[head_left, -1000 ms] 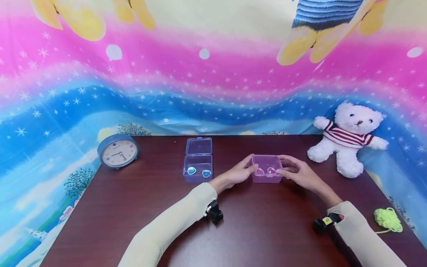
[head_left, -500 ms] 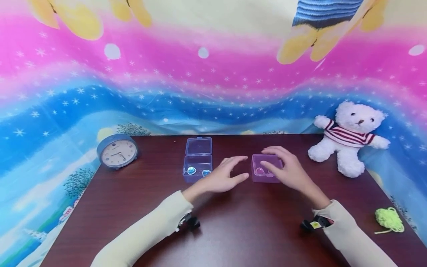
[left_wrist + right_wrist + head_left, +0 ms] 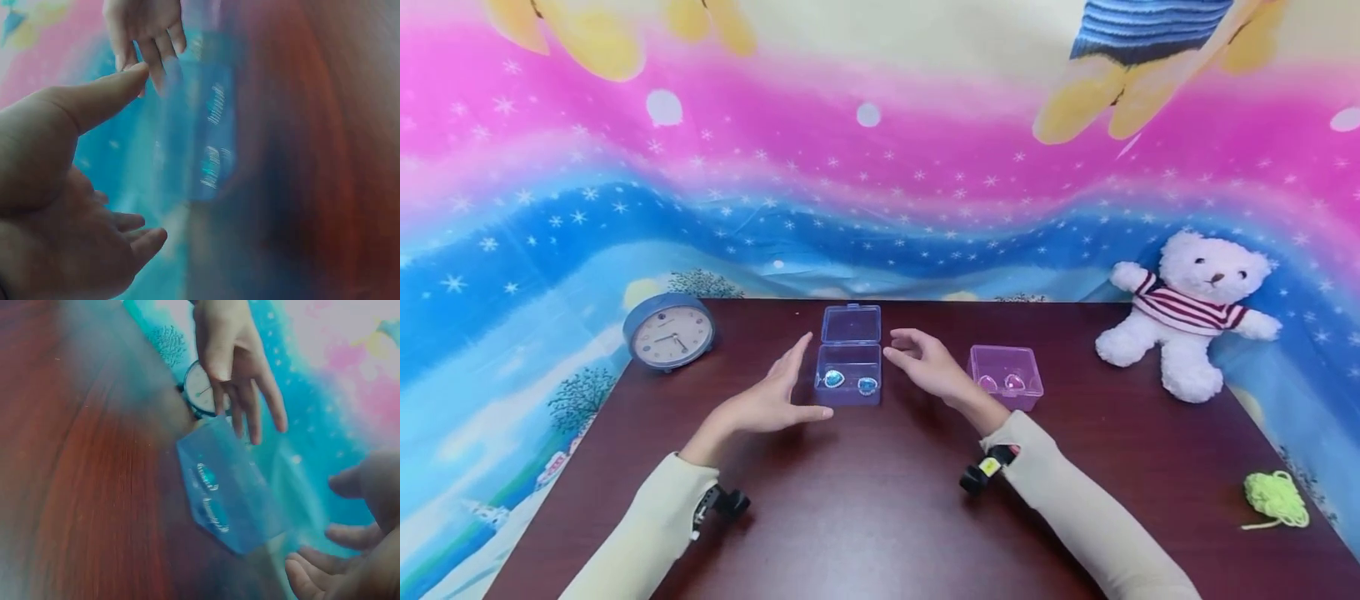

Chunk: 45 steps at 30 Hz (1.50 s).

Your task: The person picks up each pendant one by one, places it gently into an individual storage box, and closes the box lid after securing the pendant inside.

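Note:
A clear blue plastic box point(image 3: 850, 397) stands on the table with its lid point(image 3: 852, 325) raised at the back. Inside lie two blue gem ornaments with silvery edges, one at the left point(image 3: 833, 379) and one at the right point(image 3: 867, 385). My left hand point(image 3: 763, 400) is held at the box's left, fingers straight and thumb spread. At its right side is my right hand point(image 3: 928, 362), fingers loosely bent, holding nothing. Neither hand appears to touch the box. A pink plastic box point(image 3: 1000, 360) with its lid down sits farther right, with two pink gems visible; my right wrist partly overlaps it.
A round blue alarm clock point(image 3: 672, 335) stands at the back left. At the back right a white teddy bear point(image 3: 1195, 308) in a striped top leans on the printed backdrop point(image 3: 925, 175). A ball of green yarn point(image 3: 1276, 498) lies near the table's right edge.
Both hands have let go of the pink box and moved left to either side of the blue box. Both boxes stay on the table; the view has shifted slightly.

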{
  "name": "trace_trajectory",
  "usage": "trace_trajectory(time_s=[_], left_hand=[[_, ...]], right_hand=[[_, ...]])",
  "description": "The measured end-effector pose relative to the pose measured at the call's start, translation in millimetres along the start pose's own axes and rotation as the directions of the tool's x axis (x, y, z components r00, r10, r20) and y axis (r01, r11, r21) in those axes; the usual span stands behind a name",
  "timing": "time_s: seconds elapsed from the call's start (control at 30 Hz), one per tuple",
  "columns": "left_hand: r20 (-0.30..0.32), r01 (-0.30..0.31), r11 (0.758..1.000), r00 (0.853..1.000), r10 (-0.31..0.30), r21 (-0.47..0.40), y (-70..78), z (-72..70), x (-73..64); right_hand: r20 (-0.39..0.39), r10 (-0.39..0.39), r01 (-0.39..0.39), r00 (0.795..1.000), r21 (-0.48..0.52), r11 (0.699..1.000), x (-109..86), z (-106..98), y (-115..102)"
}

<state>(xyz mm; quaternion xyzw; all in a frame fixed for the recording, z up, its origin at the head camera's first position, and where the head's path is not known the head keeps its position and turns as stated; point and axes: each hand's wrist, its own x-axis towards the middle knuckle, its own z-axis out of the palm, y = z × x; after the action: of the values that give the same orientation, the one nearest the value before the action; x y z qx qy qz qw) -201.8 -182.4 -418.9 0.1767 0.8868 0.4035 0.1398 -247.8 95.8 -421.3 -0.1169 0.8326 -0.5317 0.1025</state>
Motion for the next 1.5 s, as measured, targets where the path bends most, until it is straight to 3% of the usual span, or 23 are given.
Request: trace_trajectory(time_s=[0.1, 0.2, 0.27, 0.37, 0.53, 0.73, 1.17, 1.3, 1.5], left_hand=[[0.052, 0.063, 0.979, 0.997, -0.054, -0.193, -17.2, 0.9, 11.6], [0.077, 0.11, 0.927, 0.993, -0.088, -0.359, -28.6, 5.2, 23.9], [0.075, 0.124, 0.899, 0.992, -0.102, -0.419, -33.5, 8.1, 29.4], [0.061, 0.123, 0.88, 0.992, -0.107, -0.459, -39.1, 10.7, 34.0], [0.034, 0.086, 0.882, 0.996, -0.079, -0.464, -44.2, 9.0, 35.5], [0.06, 0.113, 0.887, 0.993, -0.097, -0.447, -44.2, 5.3, 31.4], [0.078, 0.089, 0.895, 0.995, -0.061, -0.436, -40.7, 7.3, 30.5], [0.076, 0.086, 0.895, 0.995, -0.059, -0.437, -38.6, 5.6, 30.0], [0.083, 0.095, 0.895, 0.994, -0.066, -0.437, -39.1, 3.7, 29.1]], right_hand=[[-0.025, 0.075, -0.073, 0.997, 0.073, 0.995, 20.4, 12, 8], [-0.034, 0.11, -0.105, 0.993, 0.142, 0.984, 37.2, 18, 17], [-0.034, 0.122, -0.114, 0.992, 0.179, 0.977, 44.3, 21, 22], [-0.034, 0.135, -0.125, 0.99, 0.203, 0.971, 50.3, 24, 27], [-0.055, 0.125, -0.111, 0.991, 0.212, 0.971, 54.0, 27, 24], [-0.019, 0.096, -0.088, 0.995, 0.244, 0.966, 55.1, 26, 20], [-0.019, 0.143, -0.135, 0.99, 0.21, 0.968, 52.3, 18, 20], [0.034, 0.157, -0.16, 0.987, 0.185, 0.969, 51.1, 14, 10], [0.125, 0.238, -0.261, 0.963, 0.22, 0.94, 51.6, 8, -4]])
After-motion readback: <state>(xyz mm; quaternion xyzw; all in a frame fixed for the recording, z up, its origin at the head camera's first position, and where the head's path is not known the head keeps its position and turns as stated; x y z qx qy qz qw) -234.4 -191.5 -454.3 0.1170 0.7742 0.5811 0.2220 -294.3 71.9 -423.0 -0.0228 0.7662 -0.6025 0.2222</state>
